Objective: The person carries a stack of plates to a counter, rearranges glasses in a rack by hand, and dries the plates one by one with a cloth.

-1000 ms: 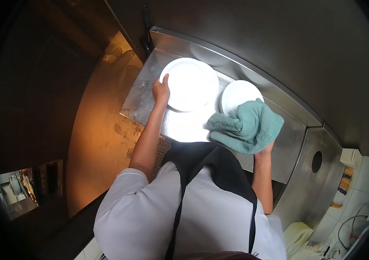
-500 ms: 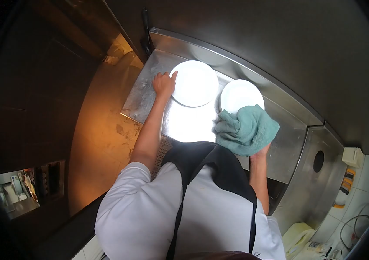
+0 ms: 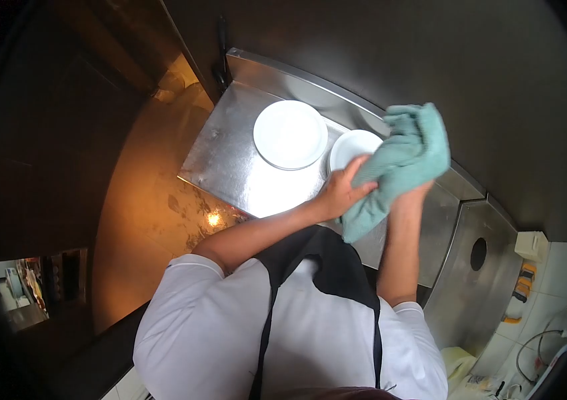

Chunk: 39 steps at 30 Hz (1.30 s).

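A green towel (image 3: 407, 157) is held up over the right side of the counter. My left hand (image 3: 343, 195) pinches its left edge between thumb and fingers. Beneath the cloth, my right hand (image 3: 411, 193) supports it from the right, most of its fingers covered. To the left stands a stack of white plates (image 3: 290, 135) that neither hand touches. A second stack of white plates (image 3: 352, 147) sits right behind my left hand, partly hidden by that hand and the towel.
The plates stand on a stainless steel counter (image 3: 227, 150) with a raised back edge (image 3: 297, 77). Further right is a steel panel with a dark round hole (image 3: 479, 254). A white box (image 3: 531, 246) is on the tiled wall at far right.
My left hand has left the rim of the left plate stack and moved right to grasp the towel. My right hand has lifted the towel up and away from the right stack.
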Each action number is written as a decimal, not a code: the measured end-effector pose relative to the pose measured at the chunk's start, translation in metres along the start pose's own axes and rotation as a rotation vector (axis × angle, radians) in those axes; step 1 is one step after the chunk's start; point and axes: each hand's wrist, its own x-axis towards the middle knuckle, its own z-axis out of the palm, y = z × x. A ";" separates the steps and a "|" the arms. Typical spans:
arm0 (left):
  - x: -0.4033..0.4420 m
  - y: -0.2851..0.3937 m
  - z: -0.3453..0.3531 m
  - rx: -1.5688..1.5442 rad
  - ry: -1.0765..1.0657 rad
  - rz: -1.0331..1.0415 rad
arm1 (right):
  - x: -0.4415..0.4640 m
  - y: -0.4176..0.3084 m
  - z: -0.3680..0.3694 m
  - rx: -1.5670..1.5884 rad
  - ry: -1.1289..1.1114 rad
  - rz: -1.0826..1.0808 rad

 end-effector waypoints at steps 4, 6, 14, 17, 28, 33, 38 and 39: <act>-0.027 -0.039 0.008 0.228 -0.098 0.114 | 0.008 -0.042 -0.010 0.134 0.127 -0.128; -0.027 -0.028 -0.003 0.293 -0.096 0.210 | 0.010 -0.057 -0.006 -0.074 0.207 -0.136; -0.025 -0.044 -0.029 0.267 -0.030 -0.074 | 0.004 -0.020 -0.084 0.346 0.135 -0.004; -0.026 -0.022 -0.042 0.092 -0.113 -0.139 | -0.020 -0.015 -0.095 0.364 0.173 0.060; -0.014 -0.033 -0.043 0.131 0.118 -0.369 | -0.039 -0.011 -0.121 -0.141 -0.066 0.234; -0.024 -0.101 -0.042 0.315 0.193 -0.485 | 0.004 0.112 -0.132 -1.544 -0.516 -0.212; -0.013 -0.096 -0.029 0.327 0.109 -0.592 | -0.024 0.171 -0.126 -1.679 -0.737 -0.226; -0.005 -0.088 -0.034 0.328 -0.014 -0.726 | -0.036 0.167 -0.129 -1.622 -0.827 -0.209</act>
